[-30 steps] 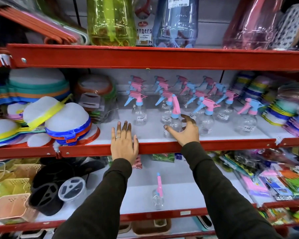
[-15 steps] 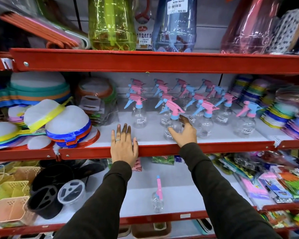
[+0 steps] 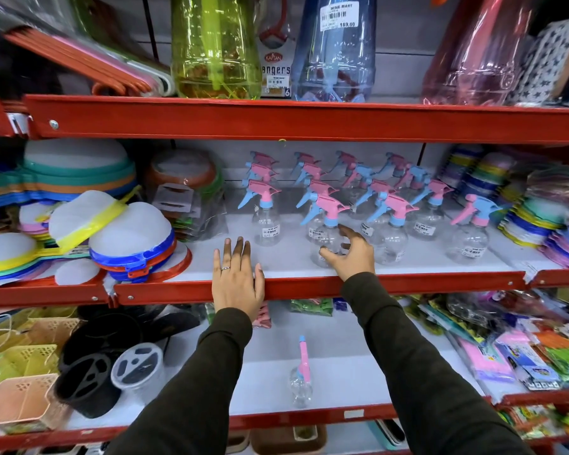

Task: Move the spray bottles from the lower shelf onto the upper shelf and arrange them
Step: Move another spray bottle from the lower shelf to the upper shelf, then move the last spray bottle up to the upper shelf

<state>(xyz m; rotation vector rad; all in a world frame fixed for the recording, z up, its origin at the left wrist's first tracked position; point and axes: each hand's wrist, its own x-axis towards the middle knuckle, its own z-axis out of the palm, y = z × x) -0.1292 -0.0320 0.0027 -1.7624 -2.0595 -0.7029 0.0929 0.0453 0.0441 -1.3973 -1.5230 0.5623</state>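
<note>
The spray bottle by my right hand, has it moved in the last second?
Yes. The spray bottle by the right hand turned: its nozzle now points left like its neighbours on the upper shelf.

Spray bottles seen as clear glossy plastic with matt pink and blue plastic triggers, paper price labels stuck on, shelf rails finished in glossy red painted metal, shelf boards smooth matt white, sleeves dark matt cloth

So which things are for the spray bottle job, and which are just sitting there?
For the job: spray bottle on the lower shelf; bottle by the right hand; upper shelf; standing bottles.

Just sitting there: strainers; baskets; hangers; big jars.
</note>
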